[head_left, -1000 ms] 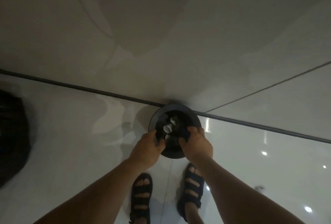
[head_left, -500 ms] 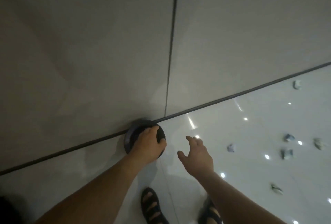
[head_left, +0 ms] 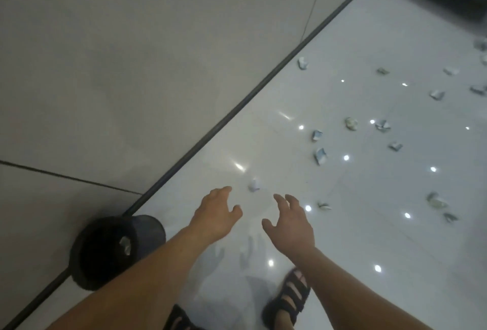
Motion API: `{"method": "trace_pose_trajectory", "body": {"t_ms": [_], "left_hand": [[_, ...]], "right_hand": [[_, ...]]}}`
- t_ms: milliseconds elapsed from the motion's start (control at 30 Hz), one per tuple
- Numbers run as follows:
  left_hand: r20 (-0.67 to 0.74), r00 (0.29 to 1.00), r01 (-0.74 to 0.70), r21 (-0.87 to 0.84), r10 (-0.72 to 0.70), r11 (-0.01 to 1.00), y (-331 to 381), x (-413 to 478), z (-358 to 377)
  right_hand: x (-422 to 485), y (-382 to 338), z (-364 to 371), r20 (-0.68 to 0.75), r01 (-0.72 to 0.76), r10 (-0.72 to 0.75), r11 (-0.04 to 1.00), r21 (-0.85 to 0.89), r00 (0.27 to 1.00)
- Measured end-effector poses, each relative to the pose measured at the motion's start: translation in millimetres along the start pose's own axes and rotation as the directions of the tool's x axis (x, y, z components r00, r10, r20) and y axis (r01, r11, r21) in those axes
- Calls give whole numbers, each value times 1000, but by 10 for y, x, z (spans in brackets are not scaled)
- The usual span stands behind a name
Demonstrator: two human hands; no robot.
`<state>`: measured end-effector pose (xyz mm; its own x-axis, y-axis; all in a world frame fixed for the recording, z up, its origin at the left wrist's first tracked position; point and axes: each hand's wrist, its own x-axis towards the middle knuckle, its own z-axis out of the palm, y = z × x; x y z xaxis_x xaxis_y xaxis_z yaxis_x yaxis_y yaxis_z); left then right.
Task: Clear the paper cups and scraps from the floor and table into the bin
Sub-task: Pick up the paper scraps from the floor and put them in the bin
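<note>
Left hand (head_left: 216,213): empty, fingers spread and loosely bent, held out above the floor (head_left: 369,250), touching nothing.
Right hand (head_left: 292,226): also empty, fingers apart, level with the left one and just beside it.
Bin (head_left: 150,226): dark and round, behind and to the left of the left hand, against the wall (head_left: 131,66).
Nearest scrap (head_left: 253,185): a small pale crumple on the floor just ahead of both hands, apart from either.
Flat scrap (head_left: 323,205): just to the right of the right hand's fingertips.
Step in hand: judged to be the reach for the next piece of litter.
Next move: probably stooping lower, pinching the nearest scrap, then carrying it back-left to the bin. Light paper should need only a soft grip.
Count: two hands, one bin, one pale piece (head_left: 126,245) showing inside it, roughly sixteen pieces on the floor, most well ahead and to the right. The far ones are blurred, and cups cannot be told from scraps.
Table: not in view.
</note>
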<state>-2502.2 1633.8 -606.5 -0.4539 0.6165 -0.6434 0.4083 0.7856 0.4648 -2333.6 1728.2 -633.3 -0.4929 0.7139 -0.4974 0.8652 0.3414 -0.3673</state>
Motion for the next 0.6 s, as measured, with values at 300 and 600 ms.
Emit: {"method": "trace_pose_trajectory", "body": {"t_ms": [300,600], "left_hand": [[161,986,-41,4,40,999,1053,503,622],[293,953,-107,111,70,988,1375,1576,1074]], "right_hand": [[506,1195,-662,-18,-152,152,988,8,988],[1256,2054,-485,40,-327,326,945,12,945]]}}
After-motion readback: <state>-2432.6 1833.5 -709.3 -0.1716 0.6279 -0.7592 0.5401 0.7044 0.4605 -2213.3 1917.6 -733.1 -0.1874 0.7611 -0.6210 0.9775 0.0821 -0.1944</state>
